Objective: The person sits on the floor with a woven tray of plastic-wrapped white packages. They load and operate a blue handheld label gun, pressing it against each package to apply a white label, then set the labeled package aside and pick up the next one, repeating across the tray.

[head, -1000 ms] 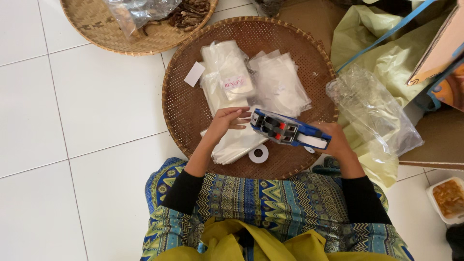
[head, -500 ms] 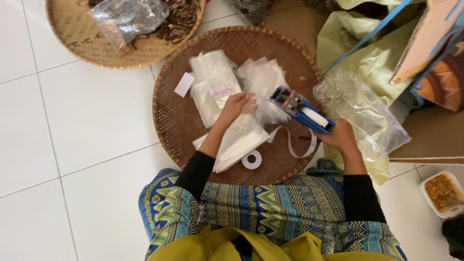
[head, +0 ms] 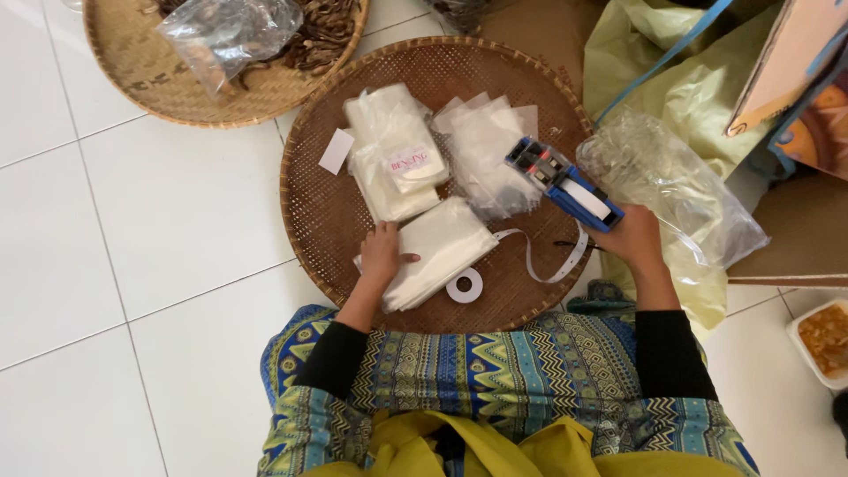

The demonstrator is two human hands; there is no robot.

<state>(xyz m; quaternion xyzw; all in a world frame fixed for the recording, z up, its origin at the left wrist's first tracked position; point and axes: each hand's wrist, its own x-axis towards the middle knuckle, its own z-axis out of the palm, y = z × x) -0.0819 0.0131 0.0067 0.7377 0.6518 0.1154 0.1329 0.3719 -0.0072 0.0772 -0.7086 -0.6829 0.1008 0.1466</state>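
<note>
Right hand [head: 632, 237] gripped the blue handheld label gun [head: 565, 184] at 2 o'clock, its white backing strip [head: 548, 261] dangling loose. Left hand [head: 382, 252] lay flat, fingers spread, on the stack of flat white plastic pouches [head: 433, 252]. That strip looked likely to snag or tear, tbh.

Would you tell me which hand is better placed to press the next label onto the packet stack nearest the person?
Probably the right hand: it already holds the blue label gun, raised over the woven tray. The left hand lies flat on the packet stack, steadying it.

Home floor workspace, white floor tiles [head: 159, 203], woven trays [head: 309, 203], plastic bags [head: 671, 185]
</note>
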